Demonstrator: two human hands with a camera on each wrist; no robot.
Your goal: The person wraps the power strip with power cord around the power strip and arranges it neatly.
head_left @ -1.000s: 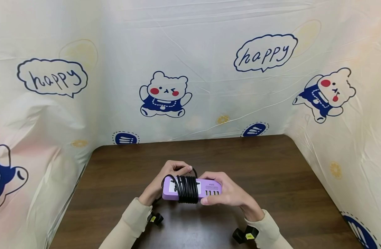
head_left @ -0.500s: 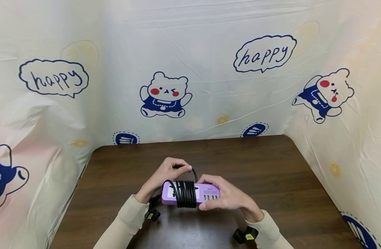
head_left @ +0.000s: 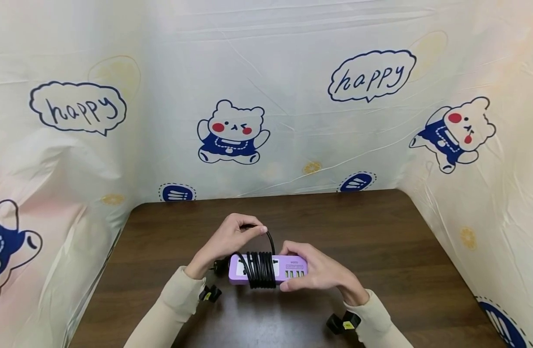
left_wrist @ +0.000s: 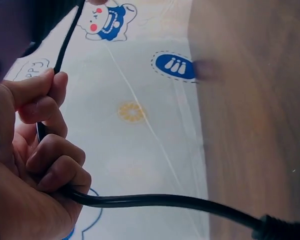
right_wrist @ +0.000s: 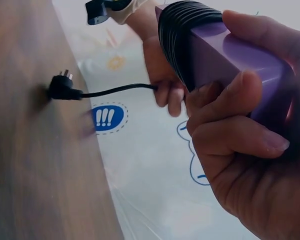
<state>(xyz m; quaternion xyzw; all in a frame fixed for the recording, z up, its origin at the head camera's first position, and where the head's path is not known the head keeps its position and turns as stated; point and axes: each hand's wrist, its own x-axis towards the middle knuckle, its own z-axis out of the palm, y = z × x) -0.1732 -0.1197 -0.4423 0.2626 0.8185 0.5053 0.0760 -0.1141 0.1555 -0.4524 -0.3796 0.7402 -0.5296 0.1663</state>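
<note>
A purple power strip (head_left: 292, 267) with white socket faces and several USB ports is held above the table by my right hand (head_left: 320, 268), thumb on the near side and fingers on the far side. Its black cord (head_left: 261, 270) is wound in several turns round the left-middle part. My left hand (head_left: 231, 237) pinches the cord's loose length between thumb and index finger, behind the strip. In the left wrist view the other fingers curl round that cord (left_wrist: 140, 200). From this hand the end hangs out to a black plug (right_wrist: 64, 87) with metal prongs.
The brown wooden table (head_left: 358, 217) lies under both hands. A pale curtain (head_left: 301, 145) printed with bears and "happy" bubbles stands round its back and sides. Black wrist cameras (head_left: 344, 323) sit at both sleeves.
My left hand has moved up and away from the strip, drawing the cord's loose length farther out. The strip has dipped slightly lower, and the right hand keeps its grip.
</note>
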